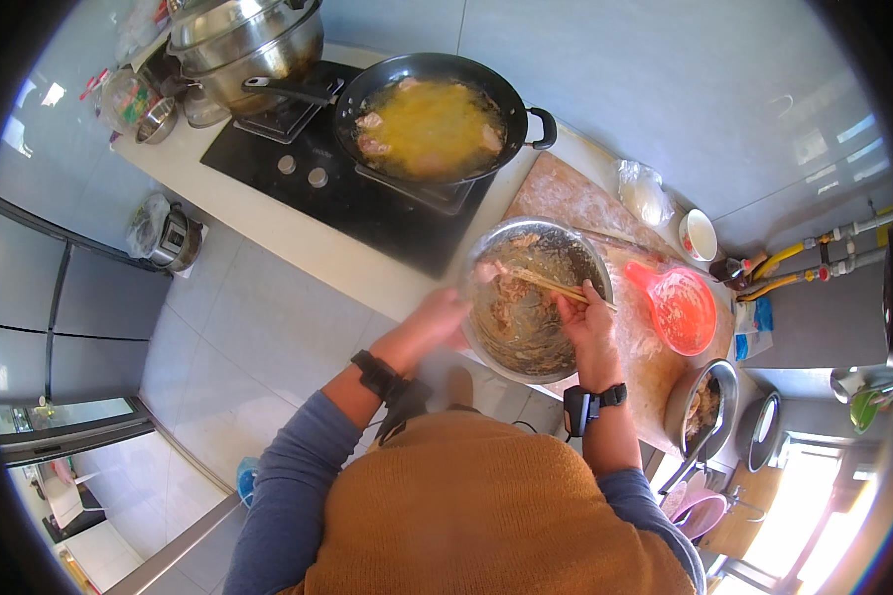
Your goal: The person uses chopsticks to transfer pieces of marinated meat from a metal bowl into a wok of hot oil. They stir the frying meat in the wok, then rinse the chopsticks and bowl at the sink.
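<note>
My right hand [591, 321] grips a pair of wooden chopsticks [554, 285] over a stainless steel basin [525, 372]. At the tips of the chopsticks is a pale piece of raw meat [491, 271], near the basin's left side. Battered meat [507, 309] and smeared batter coat the inside of the basin. My left hand [443, 312], blurred, is at the basin's left rim and seems to hold it; its fingers are partly hidden. Up and to the left, a black wok [350, 141] holds yellow bubbling oil [435, 126] with several meat pieces [373, 145] along its edge.
The wok sits on a black gas hob [327, 208] beside a large steel steamer pot [245, 44]. A floured wooden board [565, 190] lies beneath the basin. To the right are a red plastic scoop [681, 312], a white bowl [698, 235] and a steel pan with food [703, 409].
</note>
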Available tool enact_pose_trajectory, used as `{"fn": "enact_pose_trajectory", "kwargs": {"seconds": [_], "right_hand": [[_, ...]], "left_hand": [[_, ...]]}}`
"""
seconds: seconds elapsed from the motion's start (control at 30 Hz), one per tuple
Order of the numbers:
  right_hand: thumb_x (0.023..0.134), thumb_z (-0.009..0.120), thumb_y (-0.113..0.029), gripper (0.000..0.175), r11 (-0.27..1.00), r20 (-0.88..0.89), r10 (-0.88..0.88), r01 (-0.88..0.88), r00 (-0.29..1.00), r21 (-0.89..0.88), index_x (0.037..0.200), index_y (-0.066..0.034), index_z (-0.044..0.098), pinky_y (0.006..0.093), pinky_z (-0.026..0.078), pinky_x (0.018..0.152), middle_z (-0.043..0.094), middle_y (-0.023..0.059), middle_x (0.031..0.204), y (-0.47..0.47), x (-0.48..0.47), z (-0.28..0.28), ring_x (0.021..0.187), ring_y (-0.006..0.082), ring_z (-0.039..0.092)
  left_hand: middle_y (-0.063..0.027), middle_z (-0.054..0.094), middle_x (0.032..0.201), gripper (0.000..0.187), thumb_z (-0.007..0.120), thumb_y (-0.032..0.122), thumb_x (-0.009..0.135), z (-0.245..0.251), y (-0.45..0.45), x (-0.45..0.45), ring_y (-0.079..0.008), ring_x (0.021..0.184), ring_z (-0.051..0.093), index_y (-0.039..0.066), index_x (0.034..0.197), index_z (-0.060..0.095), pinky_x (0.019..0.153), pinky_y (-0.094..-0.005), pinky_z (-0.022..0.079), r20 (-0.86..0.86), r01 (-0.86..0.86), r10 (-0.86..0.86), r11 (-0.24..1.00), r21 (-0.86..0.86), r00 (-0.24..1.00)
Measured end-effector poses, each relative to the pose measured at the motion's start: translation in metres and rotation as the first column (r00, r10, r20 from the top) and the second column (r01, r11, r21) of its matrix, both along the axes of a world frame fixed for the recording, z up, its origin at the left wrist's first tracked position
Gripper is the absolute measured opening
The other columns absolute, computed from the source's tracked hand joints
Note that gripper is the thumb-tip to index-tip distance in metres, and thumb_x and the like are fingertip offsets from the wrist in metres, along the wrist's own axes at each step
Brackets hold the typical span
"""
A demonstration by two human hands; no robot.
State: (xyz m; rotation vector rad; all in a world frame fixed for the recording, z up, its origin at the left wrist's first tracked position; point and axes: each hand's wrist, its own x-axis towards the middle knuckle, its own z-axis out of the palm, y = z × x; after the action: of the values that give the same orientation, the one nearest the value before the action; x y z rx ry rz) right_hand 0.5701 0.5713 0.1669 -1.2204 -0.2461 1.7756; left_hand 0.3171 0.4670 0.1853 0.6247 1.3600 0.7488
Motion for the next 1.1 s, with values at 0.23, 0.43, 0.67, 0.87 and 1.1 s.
{"fn": "enact_pose_trajectory", "kwargs": {"seconds": [0.23, 0.43, 0.67, 0.87, 1.1], "right_hand": [[0.094, 0.045, -0.021, 0.03, 0.996, -0.16, 0.045, -0.031, 0.986, 0.086, 0.083, 0.0044, 0.054, 0.0318, 0.059, 0.064, 0.064, 0.0206, 0.081, 0.011, 0.027, 0.033, 0.077, 0.0335, 0.065], [0.095, 0.042, -0.02, 0.029, 0.981, -0.114, 0.058, -0.036, 0.992, 0.188, 0.088, 0.006, 0.052, 0.0319, 0.059, 0.068, 0.063, 0.0228, 0.088, 0.038, 0.005, 0.086, 0.083, 0.0335, 0.064], [0.095, 0.043, -0.017, 0.025, 0.939, -0.14, 0.017, 0.032, 0.99, 0.341, 0.091, 0.007, 0.046, 0.0418, 0.056, 0.079, 0.056, 0.0241, 0.094, 0.104, -0.123, 0.133, 0.091, 0.0373, 0.059], [0.092, 0.049, -0.014, 0.02, 0.948, -0.097, -0.088, 0.113, 0.991, 0.296, 0.091, 0.0056, 0.046, 0.0437, 0.058, 0.07, 0.053, 0.0165, 0.089, 0.146, -0.259, 0.137, 0.083, 0.0319, 0.059], [0.089, 0.056, -0.019, 0.019, 0.821, 0.218, 0.075, -0.184, 0.973, 0.54, 0.091, -0.0011, 0.051, 0.0329, 0.055, 0.063, 0.057, 0.0102, 0.087, 0.165, -0.35, 0.122, 0.07, 0.0217, 0.058]], "left_hand": [[-0.0131, 0.061, 0.078, 0.03, 0.05, 0.021, 0.09, -0.004, 0.0, 0.001, -0.0215, 0.054, 0.061, -0.002, 0.108, 0.052, 0.047, -0.0323, 0.052, 0.005, -0.026, 0.026, 0.999, 0.019, 1.0], [-0.013, 0.062, 0.08, 0.03, 0.05, 0.021, 0.089, -0.003, 0.001, -0.001, -0.0217, 0.056, 0.061, -0.003, 0.106, 0.052, 0.05, -0.0323, 0.052, -0.013, 0.01, -0.01, 1.0, -0.013, 1.0], [-0.0168, 0.059, 0.075, 0.022, 0.05, 0.018, 0.088, -0.014, 0.001, 0.001, -0.0259, 0.052, 0.063, -0.003, 0.094, 0.046, 0.039, -0.0322, 0.051, 0.045, -0.024, 0.023, 0.999, 0.025, 0.999], [-0.0151, 0.06, 0.073, 0.025, 0.048, 0.021, 0.089, -0.015, 0.003, 0.003, -0.0234, 0.049, 0.062, -0.002, 0.098, 0.048, 0.039, -0.0324, 0.051, -0.002, 0.006, -0.006, 1.0, 0.025, 1.0], [-0.0141, 0.06, 0.069, 0.02, 0.044, 0.02, 0.091, -0.025, 0.008, 0.002, -0.0232, 0.048, 0.062, 0.001, 0.096, 0.05, 0.039, -0.0337, 0.052, 0.002, 0.044, -0.044, 0.999, 0.007, 0.999]]}}
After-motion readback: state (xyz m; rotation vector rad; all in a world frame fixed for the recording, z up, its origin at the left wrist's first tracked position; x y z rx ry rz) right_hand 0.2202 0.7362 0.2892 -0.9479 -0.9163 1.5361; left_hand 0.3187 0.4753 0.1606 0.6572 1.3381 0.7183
